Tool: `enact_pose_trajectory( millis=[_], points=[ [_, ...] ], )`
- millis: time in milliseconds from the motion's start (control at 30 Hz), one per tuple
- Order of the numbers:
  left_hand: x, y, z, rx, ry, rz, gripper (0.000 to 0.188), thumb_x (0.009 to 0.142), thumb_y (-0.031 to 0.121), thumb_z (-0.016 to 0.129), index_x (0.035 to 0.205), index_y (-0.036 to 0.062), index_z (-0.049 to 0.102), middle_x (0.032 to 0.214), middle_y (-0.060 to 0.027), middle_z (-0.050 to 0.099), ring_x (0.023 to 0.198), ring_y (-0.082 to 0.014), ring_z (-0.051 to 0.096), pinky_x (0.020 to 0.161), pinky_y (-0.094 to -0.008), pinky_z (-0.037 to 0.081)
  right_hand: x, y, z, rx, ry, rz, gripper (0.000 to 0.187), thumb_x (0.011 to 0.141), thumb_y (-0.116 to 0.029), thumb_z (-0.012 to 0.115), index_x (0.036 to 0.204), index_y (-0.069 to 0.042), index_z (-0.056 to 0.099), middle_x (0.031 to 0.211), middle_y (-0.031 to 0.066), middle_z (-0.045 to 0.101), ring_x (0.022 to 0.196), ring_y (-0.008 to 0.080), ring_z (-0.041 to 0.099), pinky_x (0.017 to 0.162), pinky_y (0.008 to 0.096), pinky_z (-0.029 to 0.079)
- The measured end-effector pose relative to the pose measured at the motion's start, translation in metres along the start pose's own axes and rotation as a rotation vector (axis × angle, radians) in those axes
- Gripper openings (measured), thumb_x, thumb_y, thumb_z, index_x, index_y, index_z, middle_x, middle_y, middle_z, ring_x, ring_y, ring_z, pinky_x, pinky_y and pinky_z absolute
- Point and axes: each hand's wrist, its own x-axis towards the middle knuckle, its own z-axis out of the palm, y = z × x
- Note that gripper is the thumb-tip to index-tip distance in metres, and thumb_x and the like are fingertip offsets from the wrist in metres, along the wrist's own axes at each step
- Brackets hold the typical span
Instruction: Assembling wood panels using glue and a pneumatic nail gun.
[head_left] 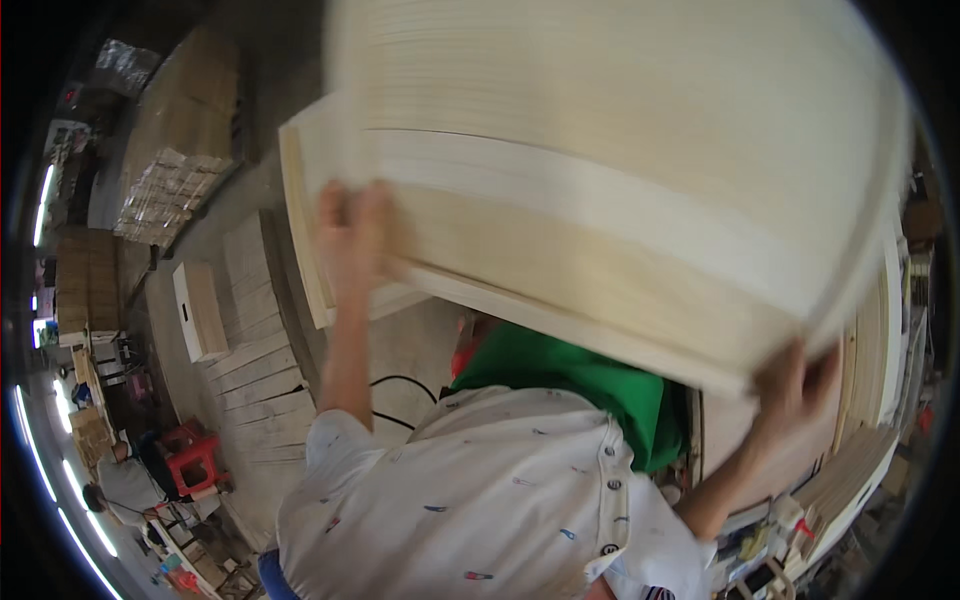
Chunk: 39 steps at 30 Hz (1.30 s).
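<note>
Holding a wide pale wooden panel [620, 100] up in front of the body, the person has it tilted, with its far side rising out of sight. The left hand [352, 232] is closed on the panel near its left end, the fingers bent against the wood. The right hand [785, 385] pinches the near right corner, though blur hides just where those fingertips press. Between the two hands, the panel's near edge slopes down toward the right, above a green cloth [540, 360] at the person's waist and a white patterned shirt [490, 490].

Just beyond the left hand, partly behind the panel, I see another pale wooden piece [297, 215]. A black cable [405, 382] curves over the floor near the left forearm. Farther left lie grey wooden slats [265, 370], with a small wooden box [203, 310] beside them, and a wrapped stack of cartons [185, 150] stands far left. Near left are a red plastic stool [195, 460] and another person [130, 485]. Stacked boards [850, 475] lie at the near right.
</note>
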Motion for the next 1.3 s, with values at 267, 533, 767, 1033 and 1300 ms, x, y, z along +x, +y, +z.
enact_pose_trajectory(
  millis=[267,533,767,1033,1300],
  points=[
    [0.031,-0.138,-0.142,0.005,0.265,-0.008,0.041,0.089,0.034,0.067,0.103,-0.0046,0.064,0.088,-0.0084,0.064,0.079,-0.0141,0.059,0.069,-0.0282,0.048,0.004,0.004,0.262,-0.208,-0.471,-0.553,0.043,0.076,-0.021,0.065,0.111,0.003,0.057,0.087,0.0217,0.060,0.075,0.0375,0.060,0.066,0.0462,0.050],
    [0.032,-0.223,-0.106,0.601,0.117,-0.001,0.058,0.092,0.038,0.061,0.123,-0.0111,0.051,0.121,-0.0245,0.056,0.106,-0.0292,0.059,0.088,-0.0352,0.047,-0.019,0.146,0.298,-0.427,-0.631,-0.459,0.045,0.080,-0.018,0.058,0.115,0.008,0.051,0.089,0.0272,0.061,0.081,0.0449,0.062,0.074,0.0493,0.053],
    [0.027,-0.200,-0.100,0.378,0.099,-0.159,0.067,0.094,0.029,0.060,0.138,-0.0131,0.034,0.136,-0.0292,0.047,0.122,-0.0336,0.053,0.096,-0.0367,0.046,-0.011,0.138,0.313,-0.487,-0.764,-0.318,0.049,0.082,-0.021,0.059,0.120,0.007,0.046,0.092,0.0294,0.063,0.080,0.0452,0.064,0.074,0.0501,0.053],
    [0.051,-0.275,-0.131,0.260,-0.019,0.013,0.041,0.093,0.017,0.063,0.117,-0.0152,0.051,0.111,-0.0257,0.060,0.099,-0.0306,0.059,0.087,-0.0394,0.049,-0.013,0.146,0.323,-0.474,-0.963,-0.229,0.020,0.078,-0.012,0.055,0.087,0.005,0.062,0.072,0.0248,0.065,0.071,0.0391,0.066,0.065,0.0494,0.054],
    [0.079,-0.190,-0.045,0.674,0.003,0.581,0.049,0.091,0.026,0.065,0.132,0.0040,0.051,0.132,-0.0192,0.052,0.125,-0.0348,0.044,0.106,-0.0449,0.034,-0.040,0.154,0.299,-0.456,-0.525,-0.316,0.041,0.077,-0.009,0.056,0.114,0.009,0.053,0.103,0.0297,0.059,0.089,0.0385,0.063,0.079,0.0504,0.051]
  ],
)
